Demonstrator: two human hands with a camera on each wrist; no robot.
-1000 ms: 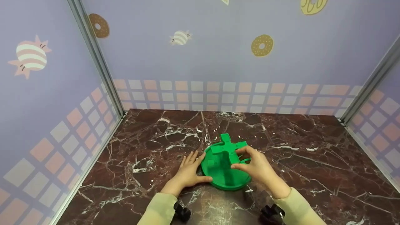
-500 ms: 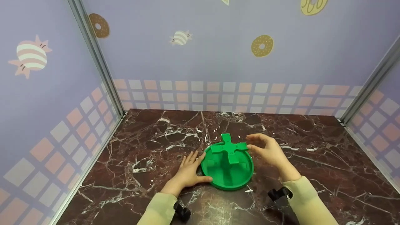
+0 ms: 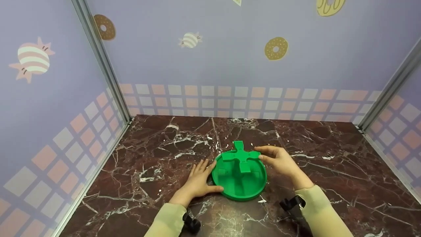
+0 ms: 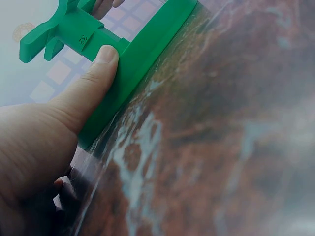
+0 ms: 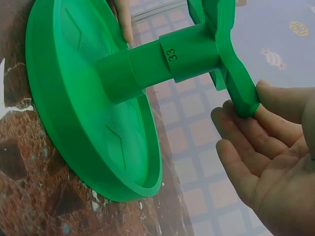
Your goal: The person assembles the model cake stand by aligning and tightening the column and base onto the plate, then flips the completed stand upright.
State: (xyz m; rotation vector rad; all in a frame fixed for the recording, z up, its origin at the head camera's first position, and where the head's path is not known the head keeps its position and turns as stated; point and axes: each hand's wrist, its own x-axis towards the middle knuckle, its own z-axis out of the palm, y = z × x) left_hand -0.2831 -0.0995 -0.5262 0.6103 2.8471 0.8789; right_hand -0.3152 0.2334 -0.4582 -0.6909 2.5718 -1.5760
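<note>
A green round tray-like base [image 3: 230,187] with a raised rim stands on the table. From its middle rises a green column [image 5: 147,61], marked 33 in the right wrist view and 32 in the left wrist view. On top sits a green cross-shaped piece [image 3: 242,156] with flared arms. My left hand [image 3: 196,182] rests against the left of the base, fingers spread, thumb [image 4: 101,64] pressing at the rim. At the cross's right-hand arm is my right hand [image 3: 279,161], which pinches that arm's end between thumb and fingers.
The dark red marbled table [image 3: 158,158] runs back to a lilac wall [image 3: 217,59] with a checked band. Side walls with metal posts [image 3: 102,62] close in left and right. Black wrist cameras [image 3: 191,223] sit under both forearms.
My right hand has left the cross's near arm, swung out to the right, and come in onto its right-hand arm. The left hand and the base have stayed in place.
</note>
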